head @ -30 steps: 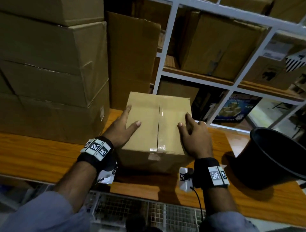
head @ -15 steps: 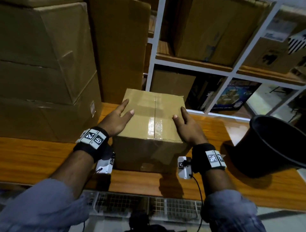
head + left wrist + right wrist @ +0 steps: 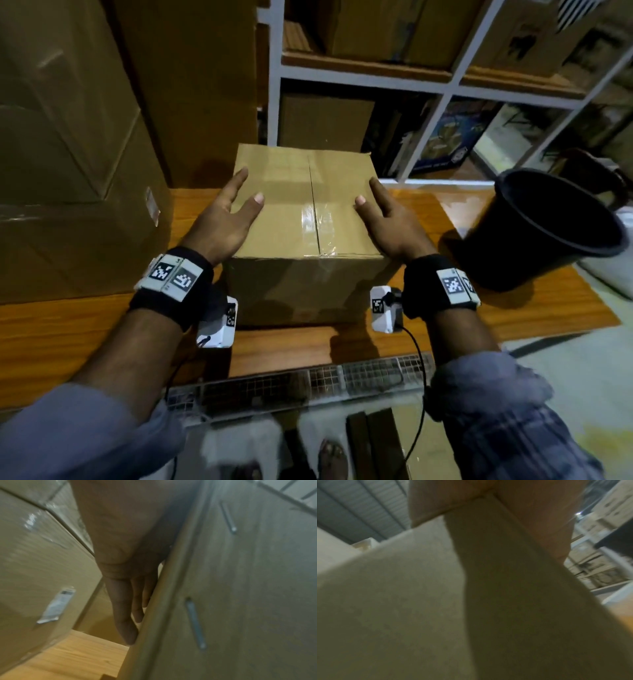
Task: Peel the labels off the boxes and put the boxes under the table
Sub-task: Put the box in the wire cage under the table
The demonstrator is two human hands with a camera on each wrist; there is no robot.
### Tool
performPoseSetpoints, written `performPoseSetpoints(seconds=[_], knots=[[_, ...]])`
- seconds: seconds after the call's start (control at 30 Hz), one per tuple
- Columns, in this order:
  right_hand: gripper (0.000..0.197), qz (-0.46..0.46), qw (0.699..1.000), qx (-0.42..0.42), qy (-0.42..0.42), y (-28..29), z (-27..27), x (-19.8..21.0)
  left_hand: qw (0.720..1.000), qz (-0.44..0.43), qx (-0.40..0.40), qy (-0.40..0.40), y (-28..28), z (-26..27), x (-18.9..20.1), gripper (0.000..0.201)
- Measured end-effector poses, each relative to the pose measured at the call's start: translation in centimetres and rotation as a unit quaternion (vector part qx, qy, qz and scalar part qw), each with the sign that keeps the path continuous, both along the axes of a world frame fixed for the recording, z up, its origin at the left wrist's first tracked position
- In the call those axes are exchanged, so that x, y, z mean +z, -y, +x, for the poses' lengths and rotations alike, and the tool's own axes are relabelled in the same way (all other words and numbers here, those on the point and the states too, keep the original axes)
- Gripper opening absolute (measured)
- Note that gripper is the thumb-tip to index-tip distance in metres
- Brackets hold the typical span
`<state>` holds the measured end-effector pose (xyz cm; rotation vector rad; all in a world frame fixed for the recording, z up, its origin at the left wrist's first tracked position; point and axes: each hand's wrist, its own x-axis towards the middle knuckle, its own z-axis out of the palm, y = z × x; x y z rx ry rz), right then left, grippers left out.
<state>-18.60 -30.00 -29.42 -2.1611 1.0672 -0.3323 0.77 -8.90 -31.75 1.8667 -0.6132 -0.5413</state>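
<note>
A plain brown cardboard box (image 3: 301,212), taped along its top seam, stands on the wooden table (image 3: 85,329) in the head view. My left hand (image 3: 229,212) lies against its left side with the thumb on top. My right hand (image 3: 387,219) mirrors it on the right edge. In the left wrist view my left hand's fingers (image 3: 123,608) lie straight along the box wall (image 3: 240,588). The right wrist view is blurred and mostly filled by the box (image 3: 393,608). No label shows on the faces of this box that I can see.
Large cartons (image 3: 68,154) are stacked at the left; one bears a small white label (image 3: 152,205), also seen as a label (image 3: 56,607) from the left wrist. A black bucket (image 3: 548,233) stands tilted at the right. A white shelf rack (image 3: 428,85) with boxes rises behind. Wire mesh (image 3: 342,377) runs below the table's front edge.
Both hands have slid outward from the box top to its side edges. The head view has dipped, so the box's front face and the floor now show.
</note>
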Motion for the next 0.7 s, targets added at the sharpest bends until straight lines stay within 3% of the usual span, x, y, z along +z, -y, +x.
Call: performPoseSetpoints(seconds=[0.3,0.6,0.7], knots=[[0.074,-0.034,0.998,-0.035,0.047,-3.7,-4.3,-0.4,0.998,-0.034,-0.051,0.017,-2.0,-2.0,-0.2,0.065],[0.078,-0.055,0.995,0.013,0.08,-8.5,-10.8,0.3,0.99,-0.11,-0.063,0.063,-6.5,-8.8,0.0,0.066],[0.079,-0.096,0.992,-0.021,0.083,-9.1,-14.9,1.8,0.987,-0.122,-0.081,0.063,-6.7,-12.3,0.9,0.066]])
